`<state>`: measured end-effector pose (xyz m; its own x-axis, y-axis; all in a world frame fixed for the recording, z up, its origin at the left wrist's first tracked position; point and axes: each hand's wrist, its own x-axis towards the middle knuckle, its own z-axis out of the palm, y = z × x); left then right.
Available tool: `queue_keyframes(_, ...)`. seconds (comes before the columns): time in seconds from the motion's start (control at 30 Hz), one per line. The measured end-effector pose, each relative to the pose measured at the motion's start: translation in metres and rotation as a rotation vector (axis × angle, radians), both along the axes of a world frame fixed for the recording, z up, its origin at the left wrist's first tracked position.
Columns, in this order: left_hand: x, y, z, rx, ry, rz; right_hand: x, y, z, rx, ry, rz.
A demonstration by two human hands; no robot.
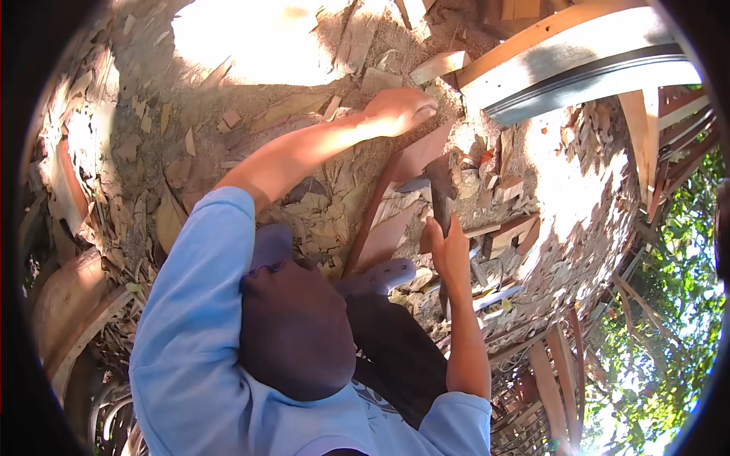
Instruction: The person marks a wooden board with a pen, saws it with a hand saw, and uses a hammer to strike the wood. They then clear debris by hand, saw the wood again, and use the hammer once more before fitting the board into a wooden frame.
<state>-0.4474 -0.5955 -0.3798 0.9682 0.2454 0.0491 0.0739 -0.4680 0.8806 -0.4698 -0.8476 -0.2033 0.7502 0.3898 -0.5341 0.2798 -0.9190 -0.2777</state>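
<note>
My right hand (450,247) is wrapped round the dark handle of a hammer (441,182), whose head points away from me. Just left of the hammer head, a reddish wooden board (388,235) slants across the ground, its far end up by my other hand. My left hand (399,112) is stretched forward beyond that far end, fingers curled together. What those fingers hold, if anything, is hidden. Beside the board's near end, a blue-grey sandal (391,273) shows on my foot, under my bent knee (296,327).
Wood offcuts (513,232), chips and dry leaves cover the ground. A long pale plank (563,53) and a dark-edged beam (593,83) lie at the upper right. Curved timber (84,319) lies at the left. Stacked slats (559,372) stand at the lower right, near green foliage.
</note>
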Motion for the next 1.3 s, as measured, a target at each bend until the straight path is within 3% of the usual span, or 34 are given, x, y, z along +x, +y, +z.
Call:
queue_keyframes(0.1, 0.035, 0.000, 0.002, 0.132, -0.078, -0.187, 0.003, 0.009, 0.010, -0.056, 0.140, -0.155)
queue_keyframes(0.13, 0.049, -0.014, -0.020, 0.217, -0.183, -0.183, 0.003, 0.016, 0.015, -0.067, 0.155, -0.181)
queue_keyframes(0.27, 0.055, -0.035, -0.038, 0.243, -0.086, -0.270, 0.010, 0.008, 0.005, -0.055, 0.059, -0.085)
queue_keyframes(0.37, 0.054, -0.036, -0.047, 0.142, -0.121, -0.241, 0.018, 0.006, 0.002, -0.043, 0.032, -0.075)
queue_keyframes(0.47, 0.055, -0.041, -0.053, 0.131, -0.174, -0.165, 0.033, 0.036, 0.047, -0.101, 0.080, -0.305)
queue_keyframes(0.63, 0.055, -0.029, -0.037, 0.083, -0.044, -0.251, 0.072, 0.097, 0.187, 0.392, -0.614, -0.341)
queue_keyframes(0.73, 0.056, -0.029, -0.032, 0.070, 0.023, -0.257, 0.099, 0.121, 0.224, 0.703, -0.782, -0.468)
queue_keyframes(0.8, 0.055, -0.027, -0.032, 0.049, 0.003, -0.235, 0.105, 0.096, 0.181, 0.582, -0.680, -0.348)
queue_keyframes(0.9, 0.064, -0.028, -0.043, 0.006, -0.025, -0.290, 0.072, 0.018, 0.019, -0.126, -0.251, 0.040)
queue_keyframes(0.97, 0.072, -0.025, -0.050, 0.087, -0.067, -0.280, 0.051, -0.018, -0.039, -0.316, -0.031, 0.191)
queue_keyframes(1.03, 0.070, -0.028, -0.049, 0.162, -0.040, -0.317, 0.040, -0.027, -0.039, -0.318, 0.013, 0.096)
queue_keyframes(1.1, 0.065, -0.037, -0.049, 0.007, -0.062, -0.339, 0.022, -0.045, -0.012, -0.394, 0.038, -0.016)
queue_keyframes(1.17, 0.073, -0.028, -0.052, 0.009, -0.051, -0.318, 0.015, -0.025, 0.001, -0.043, 0.025, -0.075)
queue_keyframes(1.23, 0.072, -0.023, -0.047, 0.045, -0.007, -0.323, 0.045, -0.011, 0.010, -0.194, 0.113, -0.225)
queue_keyframes(1.27, 0.072, -0.023, -0.047, 0.045, 0.001, -0.318, 0.056, 0.004, 0.028, -0.103, -0.099, -0.090)
queue_keyframes(1.3, 0.071, -0.025, -0.047, 0.040, 0.011, -0.315, 0.068, 0.031, 0.067, -0.041, -0.191, -0.187)
